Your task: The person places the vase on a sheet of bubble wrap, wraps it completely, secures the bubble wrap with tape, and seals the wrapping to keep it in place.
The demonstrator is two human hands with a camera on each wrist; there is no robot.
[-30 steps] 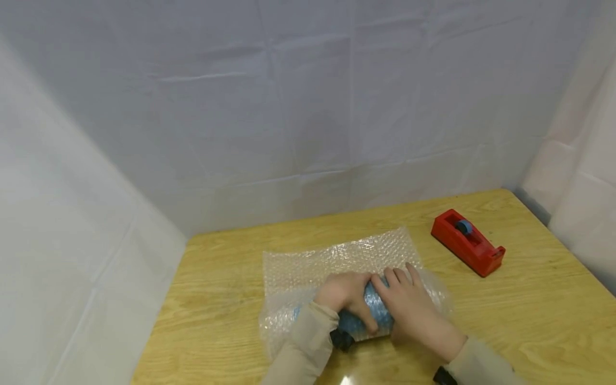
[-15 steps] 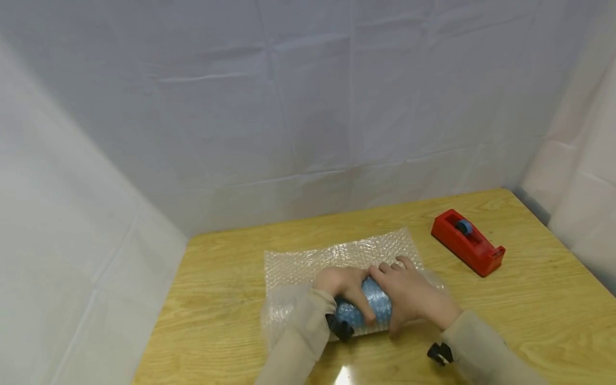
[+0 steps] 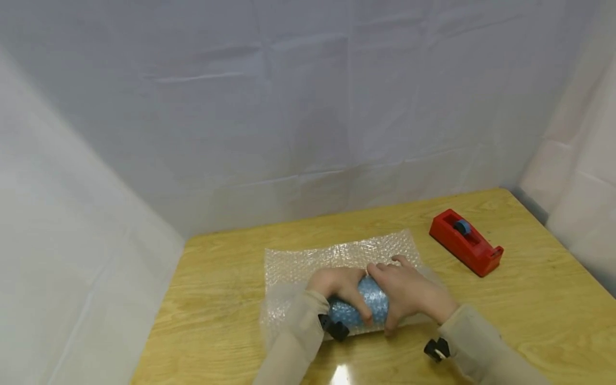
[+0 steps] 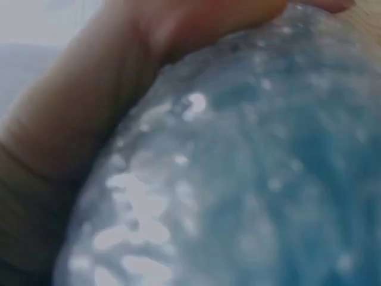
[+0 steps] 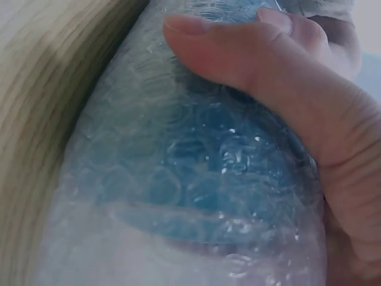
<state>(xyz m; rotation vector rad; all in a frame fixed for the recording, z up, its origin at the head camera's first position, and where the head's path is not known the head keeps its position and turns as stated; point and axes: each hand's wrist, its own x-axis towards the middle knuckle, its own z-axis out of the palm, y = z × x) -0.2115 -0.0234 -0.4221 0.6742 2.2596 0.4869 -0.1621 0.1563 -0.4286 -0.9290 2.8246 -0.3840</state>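
Clear, dimpled bubble wrap (image 3: 308,267) curves round a blue object (image 3: 372,300) on the wood-grained counter (image 3: 216,289); your left hand (image 3: 340,286) and right hand (image 3: 406,291) grip its rounded, wrapped form side by side.

Your wood-grain desk (image 3: 207,299) directly bears a bubble-wrap sheet (image 3: 337,258) and, farther right, a red tape dispenser (image 3: 462,247).

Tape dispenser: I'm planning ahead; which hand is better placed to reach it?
Probably the right hand: it's nearer the tape dispenser, though, like the left hand, it grips the bubble wrap.
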